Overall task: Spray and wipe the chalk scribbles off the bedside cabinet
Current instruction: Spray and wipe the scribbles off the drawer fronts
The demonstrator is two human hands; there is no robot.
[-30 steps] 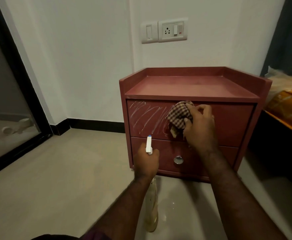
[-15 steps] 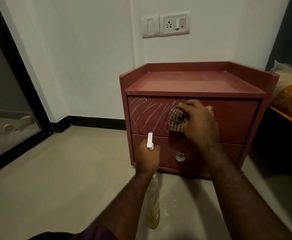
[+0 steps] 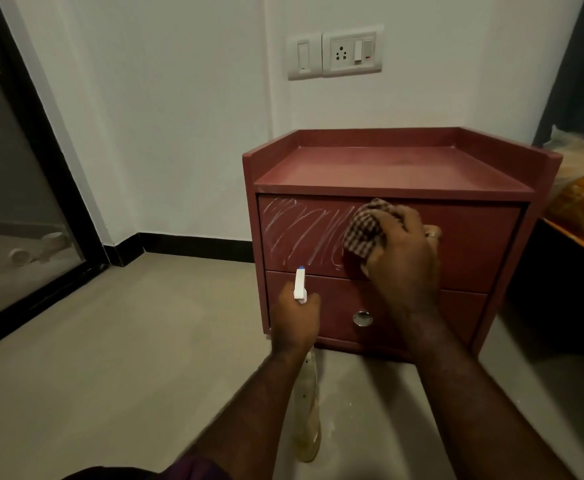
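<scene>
The right hand point(image 3: 403, 258) grips a checked cloth point(image 3: 365, 232) and presses it against the top drawer point(image 3: 474, 244) of the red cabinet point(image 3: 370, 174), beside white chalk scribbles point(image 3: 304, 233) on the drawer's left half. The left hand point(image 3: 297, 318) holds a spray bottle point(image 3: 300, 284), nozzle up, before the lower drawer point(image 3: 339, 306).

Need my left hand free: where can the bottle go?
The cabinet top, inside its raised rim, is bare. So is the floor between cabinet and glass door. Crowded: the upper drawer, where the right hand presses the cloth.
</scene>
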